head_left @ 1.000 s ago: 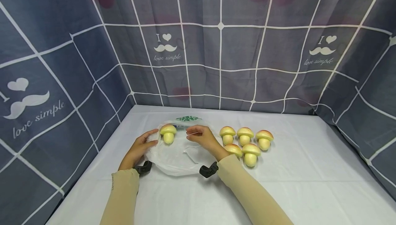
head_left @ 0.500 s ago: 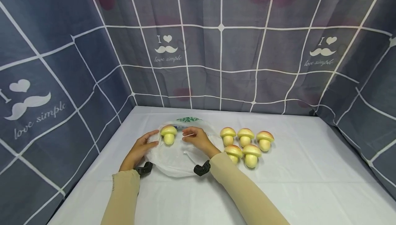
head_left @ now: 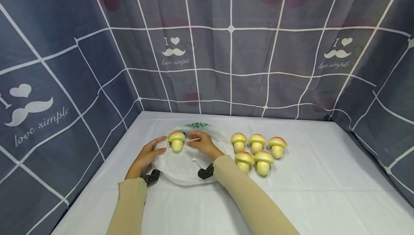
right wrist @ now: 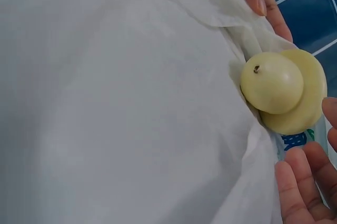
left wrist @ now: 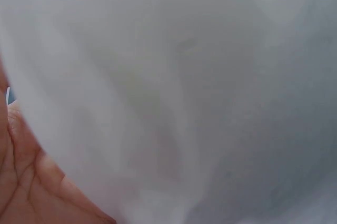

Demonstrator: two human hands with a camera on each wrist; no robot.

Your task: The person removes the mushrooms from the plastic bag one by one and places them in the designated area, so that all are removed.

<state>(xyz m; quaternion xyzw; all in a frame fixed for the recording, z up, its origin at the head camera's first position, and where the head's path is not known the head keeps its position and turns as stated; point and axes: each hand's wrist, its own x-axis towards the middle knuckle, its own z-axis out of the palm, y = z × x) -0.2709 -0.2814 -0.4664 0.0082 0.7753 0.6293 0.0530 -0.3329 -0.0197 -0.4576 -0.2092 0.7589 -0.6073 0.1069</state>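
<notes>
A white plastic bag (head_left: pixel 176 173) with green print lies spread on the table. On its left part sits a toy mushroom (head_left: pixel 177 141), pale yellow with a reddish top; the right wrist view shows the stem end of this mushroom (right wrist: pixel 274 82). My left hand (head_left: pixel 145 156) grips the bag's left edge, thumb toward me and fingers on the far side. In the left wrist view the bag (left wrist: pixel 174 77) hides most of that hand. Just right of the mushroom, over the bag, my right hand (head_left: pixel 204 145) has its fingers loosely bent and apart, holding nothing.
Right of the bag several more toy mushrooms (head_left: pixel 263 161) stand in two rows. A white cloth covers the table (head_left: pixel 323 177), and a dark checked curtain (head_left: pixel 252 48) encloses its back and sides.
My right hand has moved left across the bag toward the mushroom. The left hand and the mushrooms stay almost where they were.
</notes>
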